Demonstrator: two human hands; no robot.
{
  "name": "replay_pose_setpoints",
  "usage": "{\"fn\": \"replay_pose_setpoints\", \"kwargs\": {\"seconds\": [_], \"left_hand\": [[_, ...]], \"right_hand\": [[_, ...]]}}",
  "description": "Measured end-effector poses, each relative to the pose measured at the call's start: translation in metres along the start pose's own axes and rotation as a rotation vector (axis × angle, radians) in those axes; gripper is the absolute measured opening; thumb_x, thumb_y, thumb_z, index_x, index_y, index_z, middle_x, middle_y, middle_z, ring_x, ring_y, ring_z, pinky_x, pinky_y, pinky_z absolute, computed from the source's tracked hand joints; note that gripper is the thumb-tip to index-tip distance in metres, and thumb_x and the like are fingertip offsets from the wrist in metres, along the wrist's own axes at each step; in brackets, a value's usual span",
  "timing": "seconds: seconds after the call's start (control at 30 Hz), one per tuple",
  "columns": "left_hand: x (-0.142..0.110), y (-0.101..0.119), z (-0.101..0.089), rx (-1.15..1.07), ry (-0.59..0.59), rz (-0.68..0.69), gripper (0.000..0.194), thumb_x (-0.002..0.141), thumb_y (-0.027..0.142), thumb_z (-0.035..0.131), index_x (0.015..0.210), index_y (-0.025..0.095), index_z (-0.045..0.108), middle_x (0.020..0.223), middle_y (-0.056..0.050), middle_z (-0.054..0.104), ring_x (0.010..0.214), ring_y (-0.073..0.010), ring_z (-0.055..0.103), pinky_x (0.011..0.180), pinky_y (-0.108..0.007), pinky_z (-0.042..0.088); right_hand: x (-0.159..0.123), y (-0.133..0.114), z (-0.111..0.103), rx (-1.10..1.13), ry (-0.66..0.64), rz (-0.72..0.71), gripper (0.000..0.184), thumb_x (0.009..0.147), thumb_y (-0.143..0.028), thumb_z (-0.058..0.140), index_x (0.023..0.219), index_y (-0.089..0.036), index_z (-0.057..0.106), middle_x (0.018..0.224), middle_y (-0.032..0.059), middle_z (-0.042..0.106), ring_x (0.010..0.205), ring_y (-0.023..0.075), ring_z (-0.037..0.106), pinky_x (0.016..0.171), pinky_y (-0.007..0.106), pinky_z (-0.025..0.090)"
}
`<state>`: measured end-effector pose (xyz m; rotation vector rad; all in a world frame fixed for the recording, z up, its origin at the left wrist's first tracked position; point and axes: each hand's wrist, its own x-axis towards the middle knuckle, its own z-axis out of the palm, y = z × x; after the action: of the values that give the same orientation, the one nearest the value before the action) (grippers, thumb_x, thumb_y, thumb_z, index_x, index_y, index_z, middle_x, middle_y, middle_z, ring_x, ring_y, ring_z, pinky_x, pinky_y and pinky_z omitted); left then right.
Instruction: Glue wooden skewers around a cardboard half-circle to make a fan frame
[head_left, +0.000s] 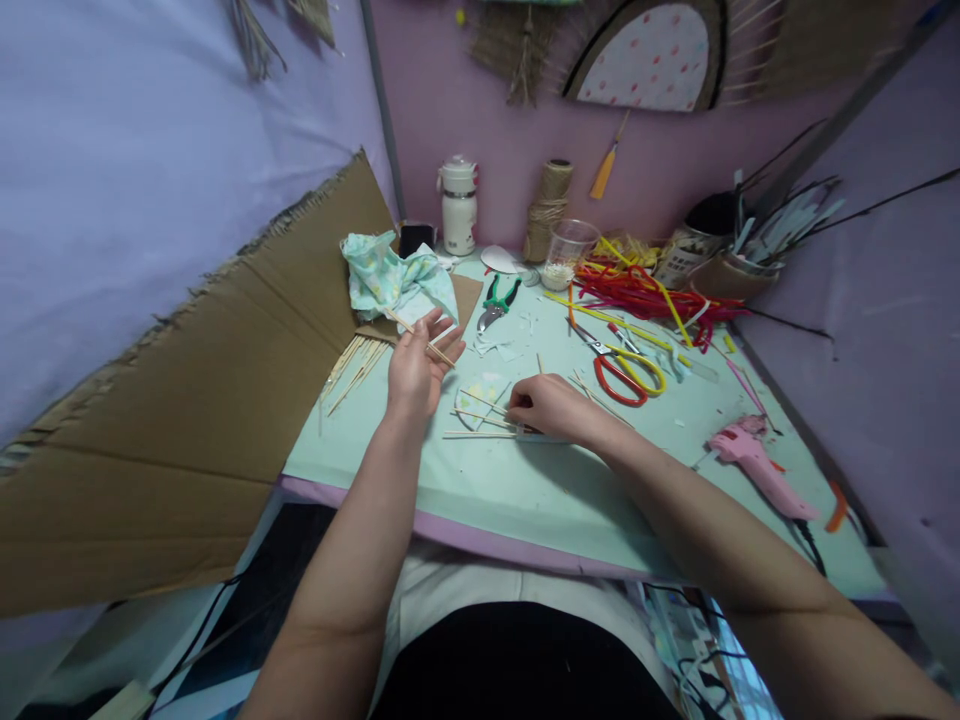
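My left hand (426, 362) is raised palm up over the table, fingers stretched, with thin wooden sticks (442, 354) lying across the palm and held by the thumb. On the right, my right hand (551, 405) is low at the tabletop, its fingers curled at the ends of several loose thin sticks (480, 434). Its fingertips are partly hidden. Under those sticks lies a small patterned fabric piece (474, 408). More sticks (361, 362) are spread left of my left hand, and a few (600, 398) lie just beyond my right wrist.
Scissors (611, 350), green-handled pruning shears (495, 304) and a pink glue gun (761, 465) lie on the table (480, 500). Crumpled patterned cloth (390, 275), a white bottle (459, 205), a twine spool (547, 210), a plastic cup (568, 250) and red pipe cleaners (645, 290) line the back. Cardboard (247, 370) stands left.
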<state>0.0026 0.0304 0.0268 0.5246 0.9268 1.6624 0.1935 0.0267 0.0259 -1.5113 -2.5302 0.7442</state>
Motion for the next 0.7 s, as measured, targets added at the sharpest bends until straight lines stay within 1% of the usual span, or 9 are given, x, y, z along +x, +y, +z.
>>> {"fn": "replay_pose_setpoints", "kwargs": {"seconds": [0.17, 0.27, 0.33, 0.37, 0.43, 0.5, 0.53, 0.6, 0.7], "left_hand": [[0.001, -0.001, -0.001, -0.001, -0.009, -0.003, 0.029, 0.099, 0.037, 0.051, 0.112, 0.018, 0.068, 0.122, -0.014, 0.066, 0.113, -0.0248, 0.066, 0.102, -0.045, 0.052], [0.000, 0.000, 0.000, 0.008, 0.000, -0.009, 0.029, 0.100, 0.035, 0.048, 0.112, 0.018, 0.068, 0.122, -0.013, 0.066, 0.111, -0.0238, 0.067, 0.101, -0.042, 0.053], [-0.001, 0.001, 0.002, 0.019, -0.012, -0.014, 0.030, 0.101, 0.034, 0.046, 0.114, 0.018, 0.068, 0.122, -0.012, 0.067, 0.111, -0.0226, 0.067, 0.100, -0.040, 0.053], [-0.003, 0.000, 0.003, 0.027, -0.033, -0.024, 0.030, 0.101, 0.034, 0.045, 0.114, 0.019, 0.068, 0.123, -0.011, 0.066, 0.112, -0.0222, 0.066, 0.100, -0.039, 0.053], [-0.007, -0.001, 0.005, 0.043, -0.132, -0.069, 0.030, 0.101, 0.034, 0.046, 0.114, 0.020, 0.068, 0.126, -0.010, 0.065, 0.114, -0.0224, 0.065, 0.099, -0.039, 0.053], [-0.012, -0.005, 0.007, 0.070, -0.292, -0.147, 0.029, 0.100, 0.036, 0.049, 0.116, 0.022, 0.069, 0.132, -0.011, 0.063, 0.118, -0.0238, 0.063, 0.098, -0.040, 0.052], [-0.014, -0.007, 0.008, 0.089, -0.375, -0.189, 0.029, 0.099, 0.037, 0.052, 0.117, 0.023, 0.070, 0.135, -0.011, 0.061, 0.120, -0.0248, 0.061, 0.098, -0.040, 0.053], [-0.019, -0.012, 0.009, 0.134, -0.500, -0.261, 0.032, 0.095, 0.040, 0.058, 0.120, 0.024, 0.070, 0.140, -0.011, 0.058, 0.122, -0.0265, 0.059, 0.096, -0.039, 0.053], [-0.023, -0.018, 0.010, 0.172, -0.575, -0.324, 0.037, 0.091, 0.043, 0.065, 0.123, 0.024, 0.070, 0.139, -0.012, 0.059, 0.123, -0.0281, 0.058, 0.092, -0.036, 0.054]], "right_hand": [[0.000, 0.001, 0.000, 0.002, -0.009, -0.006, 0.013, 0.077, -0.020, 0.061, 0.071, -0.021, 0.072, 0.071, 0.0024, 0.072, 0.067, 0.0153, 0.061, 0.062, 0.024, 0.037], [-0.002, -0.002, -0.003, 0.019, -0.011, 0.007, 0.012, 0.077, -0.020, 0.062, 0.070, -0.020, 0.071, 0.069, 0.0020, 0.071, 0.066, 0.0153, 0.061, 0.061, 0.025, 0.037], [-0.003, -0.005, -0.005, 0.063, 0.030, 0.026, 0.012, 0.079, -0.022, 0.062, 0.071, -0.020, 0.071, 0.066, 0.0014, 0.069, 0.065, 0.0151, 0.060, 0.062, 0.025, 0.037], [-0.003, -0.007, -0.006, 0.101, 0.079, 0.029, 0.013, 0.081, -0.024, 0.062, 0.073, -0.020, 0.071, 0.066, 0.0013, 0.069, 0.066, 0.0149, 0.060, 0.063, 0.025, 0.038], [-0.003, -0.010, -0.008, 0.216, 0.224, -0.001, 0.015, 0.085, -0.029, 0.061, 0.078, -0.019, 0.071, 0.071, 0.0018, 0.070, 0.069, 0.0146, 0.061, 0.067, 0.025, 0.041], [-0.002, -0.011, -0.008, 0.350, 0.370, -0.076, 0.017, 0.087, -0.031, 0.060, 0.085, -0.019, 0.071, 0.082, 0.0033, 0.072, 0.074, 0.0145, 0.062, 0.071, 0.025, 0.044], [-0.001, -0.012, -0.008, 0.411, 0.412, -0.117, 0.016, 0.087, -0.031, 0.060, 0.088, -0.019, 0.071, 0.087, 0.0039, 0.072, 0.077, 0.0145, 0.063, 0.073, 0.025, 0.045], [-0.001, -0.013, -0.006, 0.501, 0.422, -0.177, 0.015, 0.086, -0.030, 0.061, 0.090, -0.018, 0.070, 0.090, 0.0041, 0.072, 0.078, 0.0143, 0.063, 0.074, 0.025, 0.046], [-0.001, -0.015, -0.004, 0.535, 0.366, -0.173, 0.014, 0.084, -0.027, 0.061, 0.083, -0.017, 0.070, 0.079, 0.0019, 0.071, 0.069, 0.0130, 0.061, 0.068, 0.024, 0.044]]}}
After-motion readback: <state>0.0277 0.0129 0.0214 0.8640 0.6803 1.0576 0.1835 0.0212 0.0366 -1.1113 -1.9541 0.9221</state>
